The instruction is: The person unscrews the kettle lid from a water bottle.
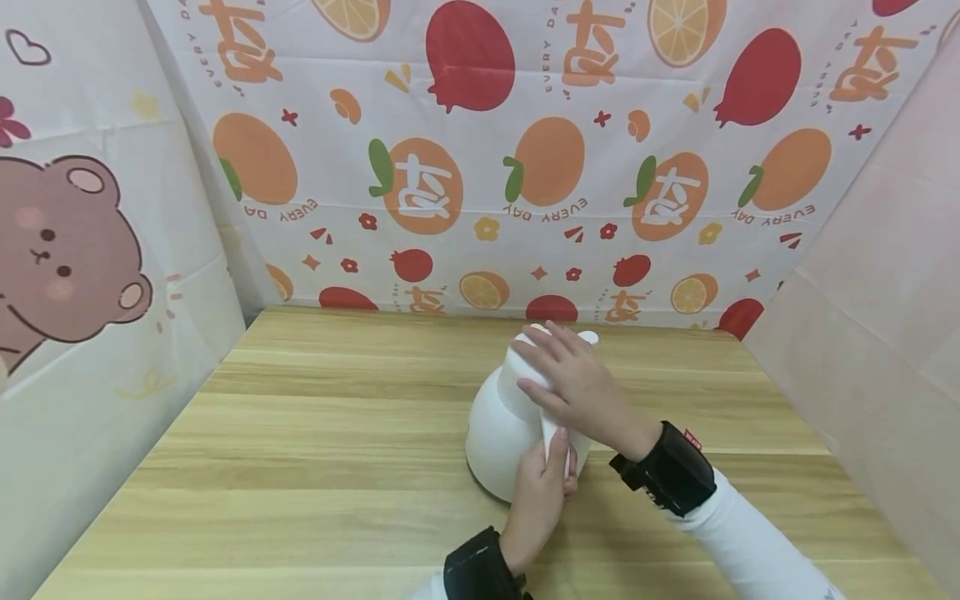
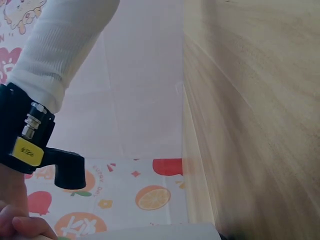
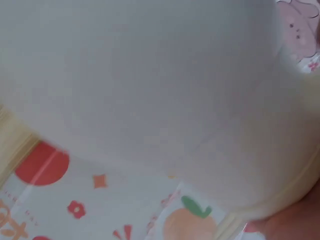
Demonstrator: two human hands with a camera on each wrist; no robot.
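Observation:
A white vacuum jug (image 1: 501,442) with a rounded body stands on the table. My left hand (image 1: 538,487) grips its handle (image 1: 552,429), thumb up along the near side. Over the lid at the top lies my right hand (image 1: 581,387), fingers stretched across it and thumb lower on the near side; the hand covers most of the lid. In the right wrist view the pale jug body (image 3: 140,85) fills most of the picture. Along the bottom of the left wrist view runs a white edge of the jug (image 2: 160,233).
The wood-grain table (image 1: 315,467) extends around the jug. Behind it hangs a fruit-print cloth (image 1: 480,242); a bear-print cloth (image 1: 172,400) hangs at the left and a pale cloth (image 1: 877,333) at the right. Black camera bands (image 1: 671,471) circle both wrists.

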